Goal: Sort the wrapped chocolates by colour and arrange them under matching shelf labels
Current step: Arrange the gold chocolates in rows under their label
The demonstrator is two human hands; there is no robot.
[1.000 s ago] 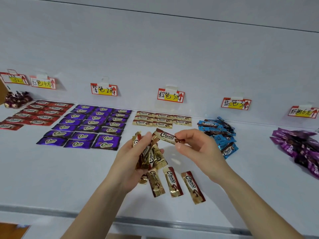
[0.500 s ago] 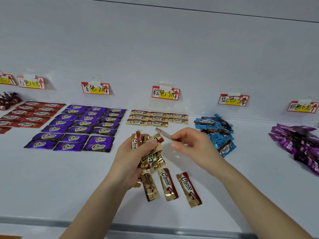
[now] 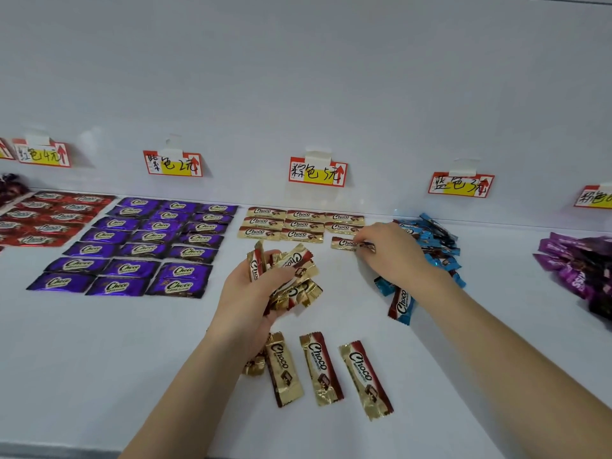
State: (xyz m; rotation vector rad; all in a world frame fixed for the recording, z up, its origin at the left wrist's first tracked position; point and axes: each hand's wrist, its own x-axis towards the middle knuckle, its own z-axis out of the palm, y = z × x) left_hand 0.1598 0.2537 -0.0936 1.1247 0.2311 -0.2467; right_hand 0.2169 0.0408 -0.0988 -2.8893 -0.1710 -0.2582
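My left hand [image 3: 251, 293] grips a bunch of gold-wrapped chocolates [image 3: 294, 279] above the white shelf. My right hand [image 3: 390, 253] presses a single gold chocolate [image 3: 344, 243] flat onto the shelf, just below the right column of the neat gold rows [image 3: 301, 225] under the middle label [image 3: 318, 172]. Its fingertips still pinch that wrapper's right end. Three more gold chocolates [image 3: 321, 369] lie side by side near the front, with another partly hidden under my left wrist.
Purple chocolates [image 3: 142, 246] lie in rows under their label [image 3: 172, 164], red ones [image 3: 49, 220] at far left. A loose blue pile [image 3: 430, 246] sits behind my right hand under the blue label [image 3: 460, 185]. Magenta wrappers [image 3: 579, 266] are heaped at right. Shelf front edge [image 3: 66, 452].
My right hand drew one gold chocolate from the bunch and carried it back and right, down onto the shelf beside the gold rows. The left hand kept its bunch. The camera shifted closer.
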